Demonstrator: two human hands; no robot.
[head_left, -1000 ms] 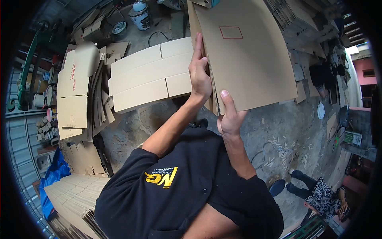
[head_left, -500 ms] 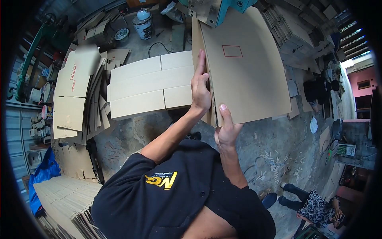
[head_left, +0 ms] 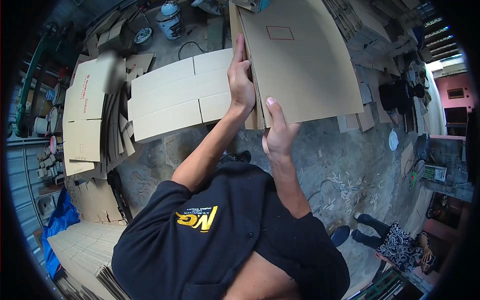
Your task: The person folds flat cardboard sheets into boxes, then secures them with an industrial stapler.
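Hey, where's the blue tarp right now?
In the head view, the blue tarp is at the lower left, on the person's left side, between the corrugated metal wall and the large stack of flat cardboard.

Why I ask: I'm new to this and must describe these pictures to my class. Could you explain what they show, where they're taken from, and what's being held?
There is no robot here. One camera, worn on a person's head, takes every picture, looking forward and down, so their own shirt fills the bottom.

Both bare hands are on folded cardboard with a red outline. The left hand lies along its left edge; the right hand has it by the near corner, thumb on top. A metal part shows at its far end.

To the left lie a pale sheet, its support hidden, and a printed stack. Beyond is a bucket on the floor.
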